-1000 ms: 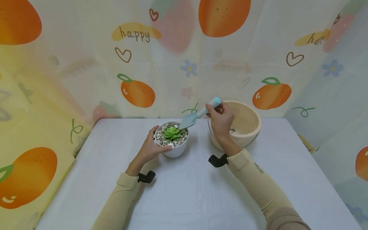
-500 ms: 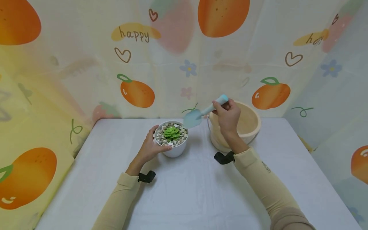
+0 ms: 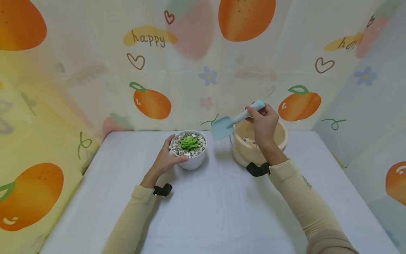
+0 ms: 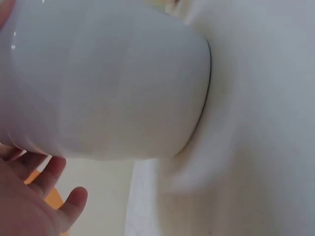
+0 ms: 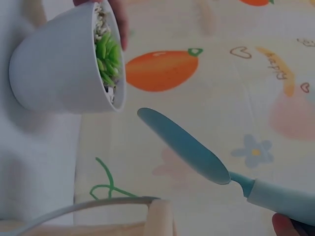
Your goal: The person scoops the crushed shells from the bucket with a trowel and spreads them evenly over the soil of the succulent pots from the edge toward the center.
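My left hand [image 3: 166, 155] grips a white flowerpot [image 3: 192, 164] at its near-left side, thumb along the front below the rim. A green succulent [image 3: 189, 143] sits in it among small pale pebbles [image 3: 198, 151]. My right hand [image 3: 265, 123] holds a light-blue hand trowel [image 3: 223, 127] by its handle, blade pointing left. The blade is in the air between flowerpot and bucket, apart from the flowerpot's rim in the right wrist view. Behind and below the right hand stands a cream bucket [image 3: 242, 151]; several pebbles [image 3: 250, 141] show inside it, the rest hidden by the hand.
A white cloth covers the table [image 3: 206, 211]. Right behind its back edge hangs a curtain [image 3: 187, 70] printed with oranges, hearts and flowers, and more of it closes off both sides. The bucket's thin handle [image 5: 98, 202] crosses the bottom of the right wrist view.
My right hand has moved right and up with the trowel, taking its blade away from the flowerpot toward the bucket. The flowerpot and left hand have shifted slightly up in the head view.
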Tool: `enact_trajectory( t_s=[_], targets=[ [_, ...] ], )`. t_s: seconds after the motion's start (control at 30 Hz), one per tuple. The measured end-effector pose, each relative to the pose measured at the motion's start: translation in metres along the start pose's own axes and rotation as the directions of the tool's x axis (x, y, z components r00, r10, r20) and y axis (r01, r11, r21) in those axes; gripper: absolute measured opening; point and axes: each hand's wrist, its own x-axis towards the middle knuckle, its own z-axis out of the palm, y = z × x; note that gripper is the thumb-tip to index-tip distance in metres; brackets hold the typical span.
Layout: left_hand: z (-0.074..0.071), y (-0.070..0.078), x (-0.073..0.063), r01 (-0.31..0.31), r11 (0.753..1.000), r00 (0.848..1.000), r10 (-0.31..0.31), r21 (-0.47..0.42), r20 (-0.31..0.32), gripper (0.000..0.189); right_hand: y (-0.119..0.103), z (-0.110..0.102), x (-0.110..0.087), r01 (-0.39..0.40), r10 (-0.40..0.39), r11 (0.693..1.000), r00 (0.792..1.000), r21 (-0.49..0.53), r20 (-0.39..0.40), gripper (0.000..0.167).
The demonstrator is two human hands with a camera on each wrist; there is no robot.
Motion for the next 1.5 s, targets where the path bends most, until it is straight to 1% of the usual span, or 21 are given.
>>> enact_trajectory(
  t_s=[0.2, 0.3, 0.47, 0.57, 0.73, 0.83, 0.9, 0.93, 1.0, 1.1, 1.17, 1.3, 1.5],
  targets=[
    [-0.005, -0.002, 0.01, -0.015, 1.0, 0.999, 0.015, -0.021, 0.034, 0.112, -0.01, -0.012, 0.008, -0.01, 0.01, 1.0, 1.0, -0.012, -0.024, 0.009],
    [-0.007, -0.002, 0.012, -0.018, 0.999, 0.999, 0.019, -0.03, 0.048, 0.112, -0.015, -0.019, 0.013, 0.004, -0.004, 1.0, 1.0, 0.017, -0.029, 0.008],
    [-0.01, -0.005, 0.012, -0.031, 0.999, 0.998, 0.033, -0.04, 0.049, 0.111, -0.025, -0.032, 0.02, 0.028, -0.027, 0.997, 0.999, 0.067, -0.021, 0.007],
    [-0.012, -0.006, 0.013, -0.038, 0.998, 0.998, 0.04, -0.046, 0.049, 0.111, -0.031, -0.039, 0.024, 0.03, -0.028, 0.998, 0.999, 0.055, -0.033, 0.004],
    [-0.012, -0.007, 0.012, -0.015, 0.997, 0.998, 0.02, -0.076, 0.056, 0.112, -0.037, -0.051, 0.03, 0.022, -0.019, 0.999, 0.997, 0.04, -0.073, 0.006],
    [-0.011, -0.007, 0.012, -0.01, 0.997, 0.998, 0.015, -0.079, 0.062, 0.112, -0.041, -0.058, 0.034, 0.025, -0.023, 1.0, 0.995, 0.019, -0.099, 0.006],
    [-0.011, -0.006, 0.012, -0.009, 0.997, 0.998, 0.013, -0.077, 0.063, 0.111, -0.042, -0.062, 0.036, 0.025, -0.026, 1.0, 0.994, -0.012, -0.107, 0.006],
    [-0.011, -0.006, 0.012, -0.008, 0.997, 0.998, 0.013, -0.074, 0.063, 0.111, -0.043, -0.063, 0.037, 0.019, -0.019, 1.0, 0.994, -0.008, -0.107, 0.005],
    [-0.011, -0.005, 0.012, -0.013, 0.997, 0.998, 0.018, -0.07, 0.065, 0.111, -0.042, -0.066, 0.039, 0.013, -0.016, 1.0, 0.995, -0.025, -0.103, 0.002],
    [-0.011, -0.005, 0.013, -0.013, 0.998, 0.998, 0.018, -0.066, 0.068, 0.111, -0.036, -0.069, 0.042, -0.007, 0.0, 0.998, 0.995, -0.067, -0.104, 0.005],
    [-0.011, -0.005, 0.013, -0.014, 0.998, 0.997, 0.019, -0.067, 0.071, 0.112, -0.03, -0.072, 0.044, -0.018, 0.004, 0.992, 0.995, -0.128, -0.104, 0.006],
    [-0.011, -0.004, 0.013, -0.011, 0.998, 0.997, 0.016, -0.066, 0.069, 0.112, -0.017, -0.078, 0.047, -0.059, 0.039, 0.975, 0.995, -0.216, -0.095, 0.004],
    [-0.012, -0.005, 0.012, -0.005, 0.999, 0.997, 0.009, -0.053, 0.071, 0.113, -0.001, -0.082, 0.049, -0.142, 0.126, 0.967, 0.988, -0.213, -0.089, 0.007]
  ],
)
